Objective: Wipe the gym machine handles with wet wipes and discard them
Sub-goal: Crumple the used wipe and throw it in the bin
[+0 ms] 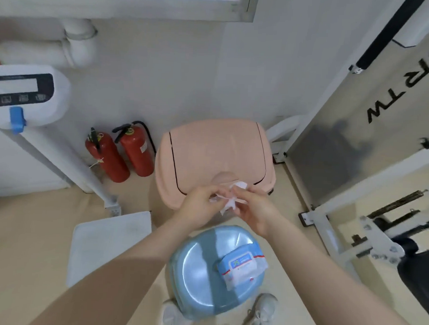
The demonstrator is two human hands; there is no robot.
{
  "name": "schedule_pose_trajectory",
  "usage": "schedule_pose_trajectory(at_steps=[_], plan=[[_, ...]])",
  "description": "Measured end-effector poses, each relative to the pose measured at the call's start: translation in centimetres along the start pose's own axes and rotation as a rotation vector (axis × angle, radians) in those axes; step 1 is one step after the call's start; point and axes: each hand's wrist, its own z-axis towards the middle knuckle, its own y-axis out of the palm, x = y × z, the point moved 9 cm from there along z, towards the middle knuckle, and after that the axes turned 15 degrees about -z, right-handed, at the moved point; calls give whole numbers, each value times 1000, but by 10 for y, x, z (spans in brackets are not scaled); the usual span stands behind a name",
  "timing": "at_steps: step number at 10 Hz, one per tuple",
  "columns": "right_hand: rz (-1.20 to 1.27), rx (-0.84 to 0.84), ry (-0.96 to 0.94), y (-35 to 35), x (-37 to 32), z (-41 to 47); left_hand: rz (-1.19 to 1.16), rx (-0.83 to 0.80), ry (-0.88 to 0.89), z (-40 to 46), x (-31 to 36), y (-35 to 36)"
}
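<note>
The white gym machine frame (337, 133) is standing along the right side of the view, with a black padded part lower down; its handles are not identifiable here, so whether any has been wiped cannot be told. Nearer the middle, a pink lidded bin (209, 152) is sitting against the wall with its lid closed, and nothing is showing of any discarded wipe. Just in front of it, at the person's feet, a blue stool (199, 272) is carrying the pack of wet wipes (241, 264).

Above the front edge of the bin, the person is holding a single white wet wipe (231, 200) between both hands. The left hand (199, 203) is pinching one side of it with curled fingers, and the right hand (253, 210) is pinching the other side, the wipe bunched and partly spread between them.

Judging by this, the person is either unfolding a fresh wipe or gathering a used one for the bin; which one is unclear. The discarding, at least, is not yet done.
</note>
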Motion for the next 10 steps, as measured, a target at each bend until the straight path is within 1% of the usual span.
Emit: schedule_pose_trajectory(at_steps=[1,2,3,4,5,6,7,8,9,10], plan=[[-88,50,32,-44,-10,49,-30,-77,-63,46,-17,28],[-278,105,5,-92,-24,99,-6,-50,-96,97,-47,53],[-550,149,-106,-134,-39,152,295,4,-189,146,-100,74],[-987,180,-300,-162,-44,202,652,-64,-282,184,-148,97],[-1334,37,-507,-158,-30,237,800,-51,-328,207,-178,107],[-1547,-206,-602,-139,1,258,805,-38,-302,216,-201,109],[-1721,-382,-685,-114,36,273,770,49,-306,214,-211,102],[-1917,-455,-688,-101,63,282,808,99,-367,204,-221,94],[-1950,-332,-684,-103,58,279,784,167,-321,191,-210,87],[-2001,-266,-813,-104,48,248,718,216,-268,167,-196,83]])
